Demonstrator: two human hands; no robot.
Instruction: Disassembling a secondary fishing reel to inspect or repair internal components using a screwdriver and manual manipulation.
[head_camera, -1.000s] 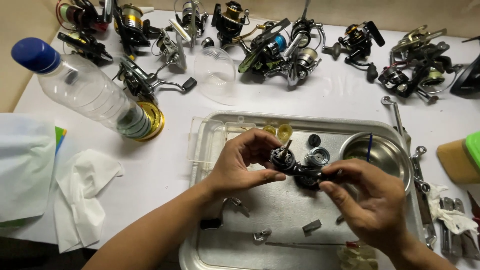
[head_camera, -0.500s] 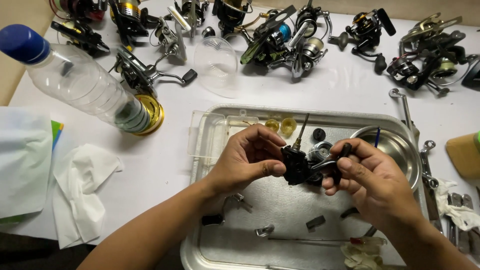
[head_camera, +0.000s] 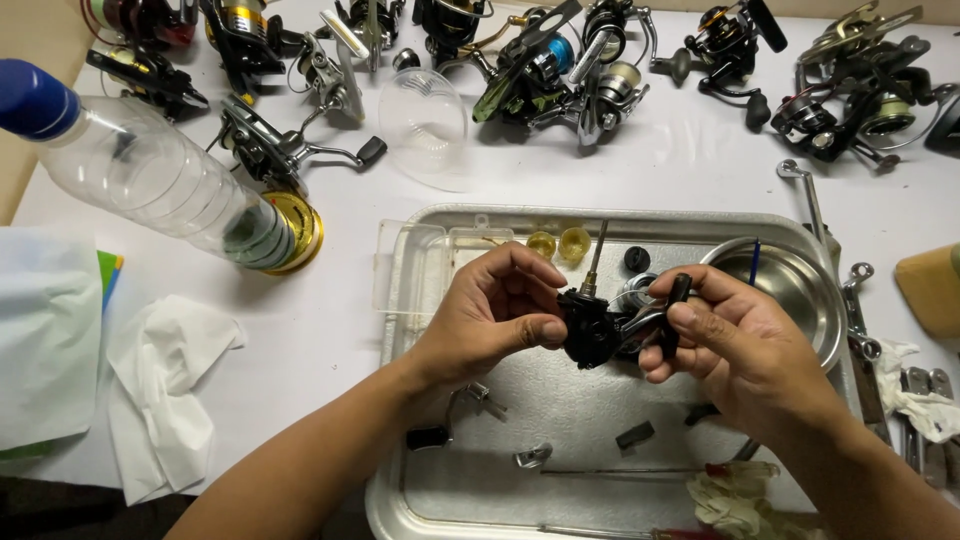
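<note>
Your left hand (head_camera: 495, 315) and right hand (head_camera: 735, 345) both clasp the black reel body (head_camera: 590, 328) over the metal tray (head_camera: 600, 215), steel bowl (head_camera: 800, 290) close at 3 o'clock, tray rim at 12.

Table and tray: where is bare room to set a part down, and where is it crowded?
Bare table lies between the plastic bottle, the crumpled tissue and the metal tray. The strip below the reels is free too. The tray's right side, by the steel bowl, is crowded.

A clear plastic bottle (head_camera: 150, 180) lies beside crumpled tissue (head_camera: 165, 400)
</note>
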